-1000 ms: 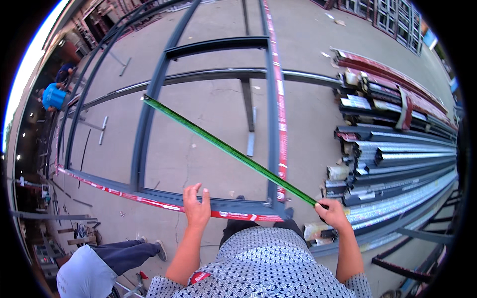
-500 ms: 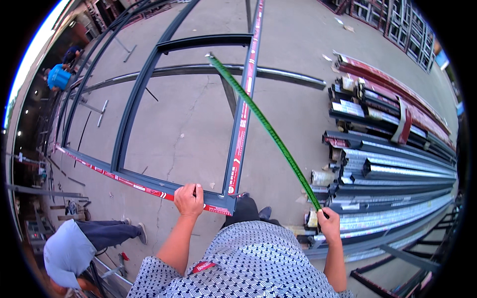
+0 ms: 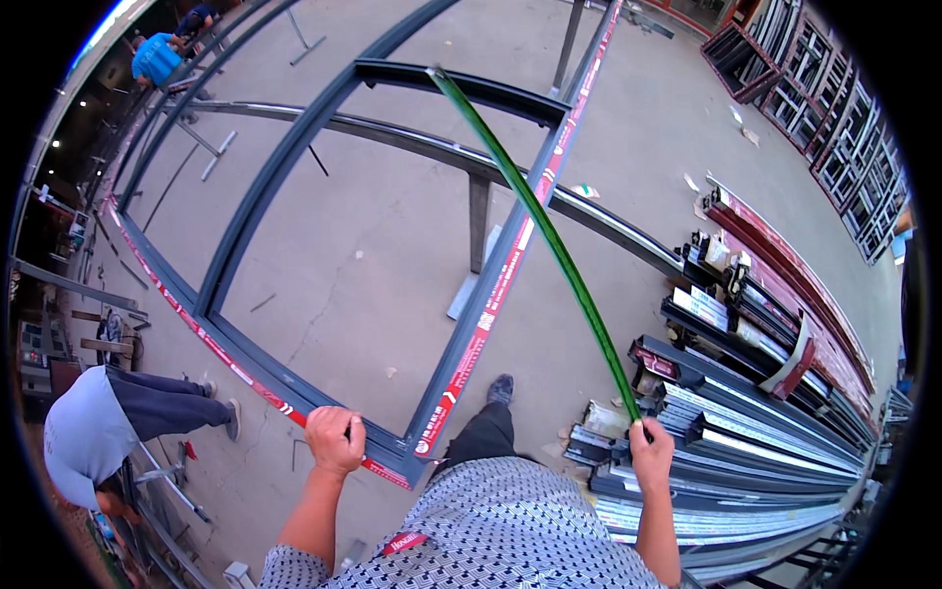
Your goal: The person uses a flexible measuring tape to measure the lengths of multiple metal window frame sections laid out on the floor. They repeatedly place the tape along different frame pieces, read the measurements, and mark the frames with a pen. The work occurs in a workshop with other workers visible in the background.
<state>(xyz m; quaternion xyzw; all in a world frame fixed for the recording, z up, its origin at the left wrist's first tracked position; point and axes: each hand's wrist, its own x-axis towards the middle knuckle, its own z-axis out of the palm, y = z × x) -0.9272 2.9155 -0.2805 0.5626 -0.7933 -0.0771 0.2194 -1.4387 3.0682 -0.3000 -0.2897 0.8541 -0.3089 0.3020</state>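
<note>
My left hand (image 3: 336,439) is closed around the near bar of a large dark grey metal frame (image 3: 279,182), close to its corner. Red and white printed film (image 3: 507,275) runs along the frame's outer bars. In my right hand (image 3: 651,456) I grip the near end of a green tape measure (image 3: 567,250), its blade drawn out long. The blade slants away to the upper left, over the frame's right bar. Its metal hook end appears over the frame's crossbar (image 3: 392,71); I cannot tell if they touch. My fist hides the tape's near end.
Long metal profiles (image 3: 756,432) lie stacked at the right, beside reddish ones (image 3: 785,265). A metal beam (image 3: 412,139) passes beneath the frame on a post (image 3: 479,221). One person (image 3: 93,432) bends at the lower left; another in blue (image 3: 157,59) is far left. Lattice panels (image 3: 834,128) stand far right.
The view has swung, so the frame appears tilted and shifted. My left hand still grips the frame and appears lower left. The tape remains in my right hand, its far end now over the crossbar.
</note>
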